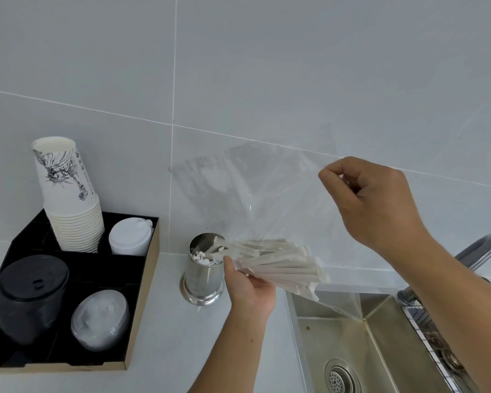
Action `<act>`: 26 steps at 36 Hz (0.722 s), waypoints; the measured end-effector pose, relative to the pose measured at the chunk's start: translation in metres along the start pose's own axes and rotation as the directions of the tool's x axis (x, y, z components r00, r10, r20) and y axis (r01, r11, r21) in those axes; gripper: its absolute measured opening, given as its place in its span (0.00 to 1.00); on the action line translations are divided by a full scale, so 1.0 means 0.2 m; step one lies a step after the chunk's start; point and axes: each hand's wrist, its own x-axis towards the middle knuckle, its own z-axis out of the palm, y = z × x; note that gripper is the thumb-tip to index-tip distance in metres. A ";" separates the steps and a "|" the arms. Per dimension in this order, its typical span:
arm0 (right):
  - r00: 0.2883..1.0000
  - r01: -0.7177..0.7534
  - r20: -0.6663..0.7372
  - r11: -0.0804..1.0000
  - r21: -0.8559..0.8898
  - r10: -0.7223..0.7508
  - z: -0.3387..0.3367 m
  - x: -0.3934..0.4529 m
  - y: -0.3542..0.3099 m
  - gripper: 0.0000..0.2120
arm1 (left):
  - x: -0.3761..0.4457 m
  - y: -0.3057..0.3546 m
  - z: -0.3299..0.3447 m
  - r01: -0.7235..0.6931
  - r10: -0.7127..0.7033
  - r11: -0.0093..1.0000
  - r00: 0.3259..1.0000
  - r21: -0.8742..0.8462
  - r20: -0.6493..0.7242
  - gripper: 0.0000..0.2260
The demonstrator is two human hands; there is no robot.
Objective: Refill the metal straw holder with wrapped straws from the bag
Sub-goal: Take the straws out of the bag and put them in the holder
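Observation:
A shiny metal straw holder (203, 279) stands upright on the white counter, with several wrapped straws inside. Above and to its right hangs a clear plastic bag (281, 199). My right hand (372, 199) pinches the bag's upper edge and holds it up. A bundle of paper-wrapped straws (281, 268) lies in the bag's lower end, tips pointing left at the holder's mouth. My left hand (250, 287) grips that bundle from below, just right of the holder's rim.
A black organiser tray (142, 282) at the left holds a stack of paper cups (68, 194), white lids (129, 236), black lids (30, 296) and clear lids (101, 319). A steel sink (352, 344) with a tap (476, 251) lies at the lower right. Tiled wall behind.

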 end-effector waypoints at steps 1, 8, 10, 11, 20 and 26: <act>1.000 0.002 0.003 1.000 0.001 -0.002 0.00 0.00 0.00 0.08 | 0.00 0.00 0.00 -0.005 0.005 1.000 1.000 0.007 0.005 0.25; 1.000 0.006 0.010 1.000 0.008 -0.006 -0.01 0.01 -0.01 0.09 | -0.02 0.00 0.02 -0.019 0.018 0.999 1.000 0.039 0.024 0.24; 1.000 0.010 0.013 1.000 0.012 -0.010 -0.01 0.02 -0.02 0.09 | -0.02 0.00 0.01 -0.020 0.018 0.999 0.999 0.048 0.035 0.24; 1.000 0.011 0.014 1.000 0.015 -0.012 -0.01 0.03 -0.02 0.09 | -0.02 0.00 0.01 -0.024 0.022 0.998 0.999 0.052 0.044 0.24; 0.999 0.026 0.023 1.000 0.009 -0.026 0.05 0.13 -0.03 0.09 | -0.02 0.04 0.03 -0.070 0.070 0.998 0.994 0.005 0.078 0.15; 0.998 0.050 0.047 0.999 -0.021 -0.049 0.08 0.18 -0.05 0.09 | 0.01 0.09 0.05 -0.089 0.089 0.996 0.994 -0.005 0.057 0.14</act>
